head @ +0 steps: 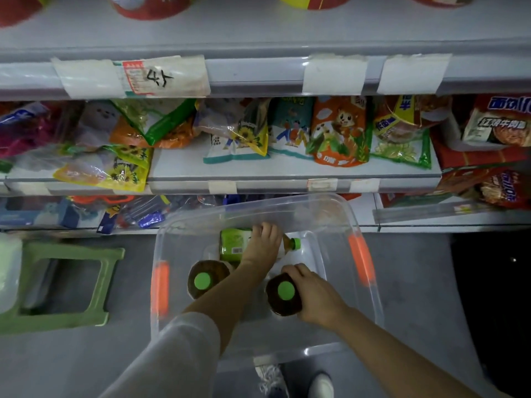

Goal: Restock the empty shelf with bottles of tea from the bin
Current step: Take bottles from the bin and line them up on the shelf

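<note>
Clear plastic bin (339,214) on floor: left hand (263,245) closed over lying green-label tea bottle (234,244) at far wall, right hand (314,294) gripping upright green-capped bottle (284,294) near right wall; double lift risks slip.

I am looking down at a dull grey floor (411,297) under dim light (the far right corner falls off into near black). Ahead stand pale grey metal shelves (258,33) with clear plastic price rails (258,79) holding white paper tags, one hand-marked in black. Colourful snack bags (339,130) crowd the middle tier. At the left, on the floor, sits a green plastic stool (106,282).
</note>
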`<state>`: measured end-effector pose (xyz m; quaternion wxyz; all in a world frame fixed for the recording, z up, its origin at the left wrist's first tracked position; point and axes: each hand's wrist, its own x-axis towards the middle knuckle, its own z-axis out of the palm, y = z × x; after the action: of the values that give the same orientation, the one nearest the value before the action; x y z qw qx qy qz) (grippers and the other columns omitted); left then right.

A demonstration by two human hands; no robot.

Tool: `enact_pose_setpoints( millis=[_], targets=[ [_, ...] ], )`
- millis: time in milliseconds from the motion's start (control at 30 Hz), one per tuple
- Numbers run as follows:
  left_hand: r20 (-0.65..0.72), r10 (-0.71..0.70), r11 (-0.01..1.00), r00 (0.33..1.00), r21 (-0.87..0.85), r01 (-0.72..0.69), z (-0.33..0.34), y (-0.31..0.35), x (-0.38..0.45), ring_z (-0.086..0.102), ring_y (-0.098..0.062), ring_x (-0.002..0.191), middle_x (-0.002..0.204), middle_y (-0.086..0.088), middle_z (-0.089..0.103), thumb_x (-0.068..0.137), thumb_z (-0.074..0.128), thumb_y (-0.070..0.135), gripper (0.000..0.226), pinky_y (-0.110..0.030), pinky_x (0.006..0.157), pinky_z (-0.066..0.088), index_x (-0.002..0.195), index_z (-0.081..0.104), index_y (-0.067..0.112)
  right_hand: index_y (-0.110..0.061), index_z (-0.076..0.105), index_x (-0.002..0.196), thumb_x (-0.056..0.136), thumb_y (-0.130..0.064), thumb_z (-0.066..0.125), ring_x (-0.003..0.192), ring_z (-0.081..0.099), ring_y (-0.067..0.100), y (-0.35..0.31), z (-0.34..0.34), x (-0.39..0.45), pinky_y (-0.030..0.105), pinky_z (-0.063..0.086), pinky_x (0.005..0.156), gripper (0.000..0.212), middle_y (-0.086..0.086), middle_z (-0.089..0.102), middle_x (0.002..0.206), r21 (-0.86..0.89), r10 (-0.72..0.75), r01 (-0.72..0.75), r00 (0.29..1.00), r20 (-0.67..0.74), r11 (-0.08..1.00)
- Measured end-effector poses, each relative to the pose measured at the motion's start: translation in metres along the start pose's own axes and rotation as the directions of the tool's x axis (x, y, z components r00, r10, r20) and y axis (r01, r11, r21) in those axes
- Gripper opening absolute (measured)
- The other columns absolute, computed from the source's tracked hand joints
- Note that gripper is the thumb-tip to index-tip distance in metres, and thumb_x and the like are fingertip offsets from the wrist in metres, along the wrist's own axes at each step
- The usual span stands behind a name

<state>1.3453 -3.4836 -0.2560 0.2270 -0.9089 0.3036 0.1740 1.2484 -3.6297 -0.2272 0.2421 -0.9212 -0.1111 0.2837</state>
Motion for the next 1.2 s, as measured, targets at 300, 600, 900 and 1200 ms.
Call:
enact_pose_setpoints(
  millis=[300, 600, 900, 1200],
  targets=[
    [-0.11, 0.004, 0.994, 0.994, -0.11, -0.016, -0.002, -0.001, -0.002, 0.043, -0.035, 0.117, 0.131, -0.021, 0.042, 0.091, 0.055, 0.014, 0.051, -0.045, 0.105, 0.037, 0.136, 0.034, 0.002, -0.025, 0.035, 0.129, 0.07, -0.017, 0.078, 0.109, 0.058, 0.026, 0.003, -0.01, -0.018, 0.033, 0.051, 0.089, 0.074, 0.002, 0.042, 0.128, 0.086, 0.226, -0.218, 0.97, -0.094, 0.972],
    [-0.22, -0.259, 0.708, 0.941, -0.706, 0.03, -0.033, -0.034, -0.054, 0.035, -0.022, 0.133, 0.145, -0.003, 0.034, 0.072, 0.08, 0.036, 0.093, -0.034, 0.112, 0.033, 0.147, 0.028, 0.019, -0.023, 0.041, 0.129, 0.064, -0.012, 0.083, 0.112, 0.055, 0.023, -0.009, -0.033, -0.05, 0.029, 0.048, 0.092, 0.078, 0.0, 0.041, 0.13, 0.326, 0.297, -0.212, 0.925, -0.236, 0.921],
    [-0.082, -0.477, 0.146, 0.875, -0.989, -0.013, -0.091, -0.075, -0.102, 0.054, -0.015, 0.115, 0.124, 0.002, 0.058, 0.048, 0.094, 0.016, 0.096, -0.038, 0.102, 0.046, 0.131, 0.046, 0.021, -0.02, 0.047, 0.131, 0.05, -0.011, 0.09, 0.114, 0.047, 0.014, -0.04, -0.088, -0.083, 0.019, 0.038, 0.093, 0.093, -0.007, 0.045, 0.12, 0.424, 0.307, -0.16, 0.902, -0.305, 0.892],
    [-0.027, -0.507, -0.107, 0.862, -0.99, -0.094, -0.144, -0.101, -0.176, 0.062, -0.019, 0.107, 0.112, 0.006, 0.067, 0.043, 0.096, 0.01, 0.094, -0.046, 0.091, 0.054, 0.125, 0.051, 0.025, -0.031, 0.046, 0.134, 0.039, -0.011, 0.091, 0.114, 0.054, 0.019, -0.068, -0.153, -0.121, 0.036, 0.049, 0.096, 0.107, -0.004, 0.058, 0.121, 0.528, 0.306, -0.1, 0.897, -0.32, 0.843]
  ],
)
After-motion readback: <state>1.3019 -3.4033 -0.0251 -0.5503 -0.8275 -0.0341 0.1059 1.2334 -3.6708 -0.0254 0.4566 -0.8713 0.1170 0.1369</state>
